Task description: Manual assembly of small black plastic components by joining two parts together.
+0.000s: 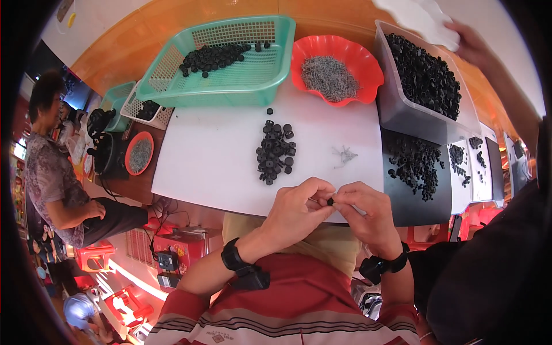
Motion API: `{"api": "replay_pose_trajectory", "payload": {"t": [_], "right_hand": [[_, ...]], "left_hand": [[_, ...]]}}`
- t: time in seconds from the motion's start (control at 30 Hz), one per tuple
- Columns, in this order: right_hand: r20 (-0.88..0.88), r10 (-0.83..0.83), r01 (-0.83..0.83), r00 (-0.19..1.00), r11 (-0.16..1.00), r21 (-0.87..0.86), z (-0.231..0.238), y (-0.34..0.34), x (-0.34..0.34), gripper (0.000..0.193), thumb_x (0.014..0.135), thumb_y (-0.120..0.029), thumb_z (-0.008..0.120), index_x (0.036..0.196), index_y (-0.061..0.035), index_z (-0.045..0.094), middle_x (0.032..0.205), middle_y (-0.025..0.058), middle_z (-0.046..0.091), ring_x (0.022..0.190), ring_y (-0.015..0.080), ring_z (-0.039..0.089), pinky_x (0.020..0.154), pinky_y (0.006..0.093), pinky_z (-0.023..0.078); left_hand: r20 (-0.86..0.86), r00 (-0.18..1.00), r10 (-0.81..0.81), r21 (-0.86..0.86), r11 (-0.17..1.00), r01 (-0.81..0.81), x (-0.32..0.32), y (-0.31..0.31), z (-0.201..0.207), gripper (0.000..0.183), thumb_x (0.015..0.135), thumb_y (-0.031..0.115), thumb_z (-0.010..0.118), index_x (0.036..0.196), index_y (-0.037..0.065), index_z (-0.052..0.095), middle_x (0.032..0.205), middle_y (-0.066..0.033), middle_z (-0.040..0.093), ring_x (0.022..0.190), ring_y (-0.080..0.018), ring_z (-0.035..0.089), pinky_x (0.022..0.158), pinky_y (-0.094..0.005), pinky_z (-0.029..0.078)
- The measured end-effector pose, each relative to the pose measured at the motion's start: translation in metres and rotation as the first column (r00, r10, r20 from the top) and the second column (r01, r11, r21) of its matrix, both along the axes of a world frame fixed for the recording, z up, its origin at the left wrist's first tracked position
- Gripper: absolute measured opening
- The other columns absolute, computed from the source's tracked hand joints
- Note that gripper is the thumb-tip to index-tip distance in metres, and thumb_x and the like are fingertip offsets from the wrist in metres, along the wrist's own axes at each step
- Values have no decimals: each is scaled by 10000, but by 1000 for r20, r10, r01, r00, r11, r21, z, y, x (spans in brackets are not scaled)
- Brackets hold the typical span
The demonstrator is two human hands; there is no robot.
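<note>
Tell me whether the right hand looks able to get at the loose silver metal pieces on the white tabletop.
Probably yes: the silver metal pieces lie just beyond the right hand with nothing between, though it seems occupied with a small black part.

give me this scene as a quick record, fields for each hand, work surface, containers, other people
left hand: fingertips pinched at a small black piece
right hand: fingertips pinched at the same piece
work surface: white board with a pile of black parts and, right of it, a few metal pins
containers: green basket, red bowl, clear bin, left to right beyond the hands
other people: seated person at left; another's hand on a white tray, upper right
</note>
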State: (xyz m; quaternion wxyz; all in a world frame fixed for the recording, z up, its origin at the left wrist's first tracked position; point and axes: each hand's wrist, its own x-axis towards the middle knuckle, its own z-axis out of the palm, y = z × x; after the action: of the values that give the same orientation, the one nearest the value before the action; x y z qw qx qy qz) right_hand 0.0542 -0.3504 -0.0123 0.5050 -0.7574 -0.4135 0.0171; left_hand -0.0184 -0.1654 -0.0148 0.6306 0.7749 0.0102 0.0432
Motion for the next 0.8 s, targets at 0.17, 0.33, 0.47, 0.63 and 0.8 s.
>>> {"api": "replay_pose_trajectory", "payload": {"t": [0.17, 0.33, 0.47, 0.63, 0.8], "right_hand": [[-90, 119, -120, 989, 993, 5, 7, -5, -1, 336, 839, 69, 698, 1158, -38, 707, 1036, 129, 663, 860, 256, 694, 716, 337, 556], [-42, 106, -107, 994, 994, -20, 9, 2, -6, 425, 802, 81, 727, 1203, -57, 697, 1068, 110, 627, 861, 224, 692, 727, 318, 562], [29, 79, -78, 996, 996, -42, -1, 2, -6, 446, 784, 94, 741, 1201, -59, 700, 1039, 104, 632, 817, 207, 695, 708, 302, 564], [-70, -3, 15, 998, 986, 166, -10, 5, -7, 395, 799, 67, 784, 1169, -56, 724, 975, 79, 630, 784, 156, 665, 690, 281, 554], [-175, -25, 64, 984, 973, 220, -14, 8, -9, 382, 819, 35, 791, 1188, -46, 731, 974, 59, 620, 804, 131, 632, 695, 263, 539]], "left_hand": [[-76, 997, -20, -253, 967, 0, -2, 5, -8, 242, 869, 17, 777, 1069, -19, 646, 968, -85, 730, 882, -113, 705, 798, -263, 594], [-148, 981, -128, -392, 918, 61, 0, 13, 1, 257, 856, -35, 781, 1071, -11, 642, 1040, -59, 705, 942, -113, 677, 870, -270, 567], [-192, 954, -232, -441, 889, 127, 2, 18, 3, 305, 857, -19, 794, 1126, -18, 651, 1069, -68, 715, 982, -118, 677, 893, -277, 556], [-204, 937, -282, -577, 808, 118, 1, 17, 9, 317, 933, 66, 744, 1225, -21, 657, 1114, -88, 724, 1004, -130, 681, 870, -275, 553], [-269, 918, -291, -658, 752, 46, 3, 17, 5, 308, 1004, 164, 676, 1255, -15, 659, 1125, -99, 722, 1003, -132, 687, 825, -259, 565]]}}
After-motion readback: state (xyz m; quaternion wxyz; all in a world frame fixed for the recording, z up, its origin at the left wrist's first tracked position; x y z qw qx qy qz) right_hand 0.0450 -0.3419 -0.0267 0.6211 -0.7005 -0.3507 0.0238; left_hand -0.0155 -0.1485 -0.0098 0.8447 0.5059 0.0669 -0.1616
